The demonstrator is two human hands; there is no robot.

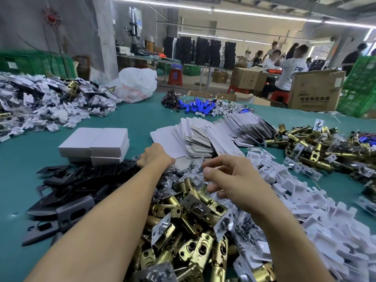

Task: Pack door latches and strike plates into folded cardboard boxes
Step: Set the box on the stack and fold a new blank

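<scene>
A heap of brass door latches (pixel 193 231) is seen at the near edge of the green table (pixel 132 123), between the two forearms; a second heap of latches (pixel 305 147) lies well apart at the right. Black strike plates (pixel 81 186) are fanned out just left of the near heap; beyond them closed white cardboard boxes (pixel 97 145) are stacked in two layers. Flat box blanks (pixel 193 135) are spread in overlapping rows at the middle of the table. The left hand (pixel 155 157) is stretched forward, palm down, at the near edge of the blanks beside the strike plates; its fingers are hidden, so it cannot be told whether anything is gripped. The right hand (pixel 234 180) is held over crinkled clear bags (pixel 193 169), fingers loosely curled and apart; nothing is seen held in it. White plastic inserts (pixel 295 200) are piled to its right.
</scene>
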